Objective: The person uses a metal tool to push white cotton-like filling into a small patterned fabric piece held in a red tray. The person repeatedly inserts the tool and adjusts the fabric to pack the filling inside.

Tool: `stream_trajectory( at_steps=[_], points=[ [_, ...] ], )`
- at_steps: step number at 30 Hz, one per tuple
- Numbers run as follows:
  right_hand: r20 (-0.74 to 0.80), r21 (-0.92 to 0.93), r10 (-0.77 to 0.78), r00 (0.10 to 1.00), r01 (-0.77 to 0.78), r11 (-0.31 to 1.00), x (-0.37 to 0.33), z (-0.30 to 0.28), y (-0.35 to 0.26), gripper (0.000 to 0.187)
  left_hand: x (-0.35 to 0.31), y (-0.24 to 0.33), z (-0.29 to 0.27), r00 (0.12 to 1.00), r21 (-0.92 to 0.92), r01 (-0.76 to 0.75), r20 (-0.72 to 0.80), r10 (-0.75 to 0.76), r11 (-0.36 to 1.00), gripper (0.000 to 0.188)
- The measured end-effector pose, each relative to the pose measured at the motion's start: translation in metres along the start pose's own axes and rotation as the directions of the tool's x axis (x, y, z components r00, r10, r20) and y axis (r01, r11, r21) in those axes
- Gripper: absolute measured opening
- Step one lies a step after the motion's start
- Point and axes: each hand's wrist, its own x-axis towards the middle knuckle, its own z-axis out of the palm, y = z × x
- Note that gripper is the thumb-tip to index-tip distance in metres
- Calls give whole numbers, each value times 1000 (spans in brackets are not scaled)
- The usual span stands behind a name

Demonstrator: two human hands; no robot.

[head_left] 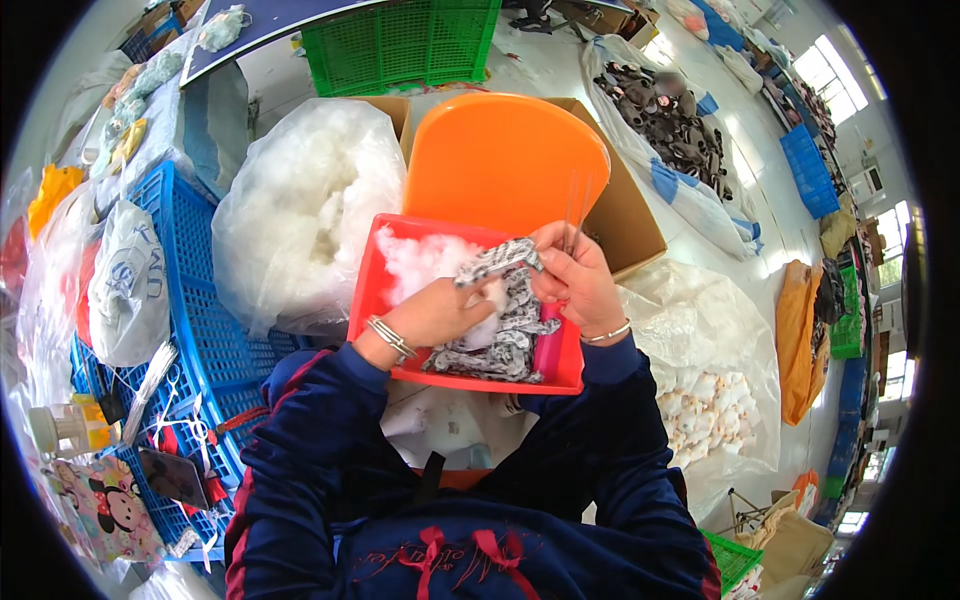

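Observation:
A red plastic tray [365, 318] rests across my lap. White stuffing [425, 262] fills its left part, and several grey-and-white patterned fabric pieces [490, 357] lie in a heap at the right and front. Above the tray, my right hand [582, 285] pinches the end of a small patterned fabric piece [498, 260]. Thin metal tweezers [574, 210] stick up from between that hand's fingers. My left hand [440, 315] is closed at the fabric piece's other end, with a white tuft by its fingertips; its exact grip is partly hidden.
Behind the tray stands an orange plastic seat back [505, 160] before a cardboard box [630, 225]. A clear bag of stuffing [310, 210] sits left, beside blue crates [205, 290]. Bags of white pieces [705, 415] and dark pieces [665, 120] lie right. A green crate [400, 45] stands beyond.

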Motion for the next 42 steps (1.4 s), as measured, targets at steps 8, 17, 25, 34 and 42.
stream_trajectory(
  at_steps=[8,17,25,34,42],
  points=[
    [-112,-11,200,973,-203,979,12,4,30,11,6,8,-7,744,-229,-596,-516,424,769,32],
    [-106,-291,195,975,-218,931,8,17,19,11,2,-9,-22,947,-621,-225,-320,19,751,21],
    [-63,-677,-12,998,-33,736,-1,8,18,13,-11,-1,-48,950,-714,-115,-283,-135,691,21],
    [-29,-819,-119,992,45,572,-1,14,17,10,-12,0,-48,957,-742,-108,-257,-131,662,23],
    [-5,-844,-198,980,102,527,-2,17,15,11,-11,-8,-48,929,-669,-157,-349,-121,727,16]
  ],
)
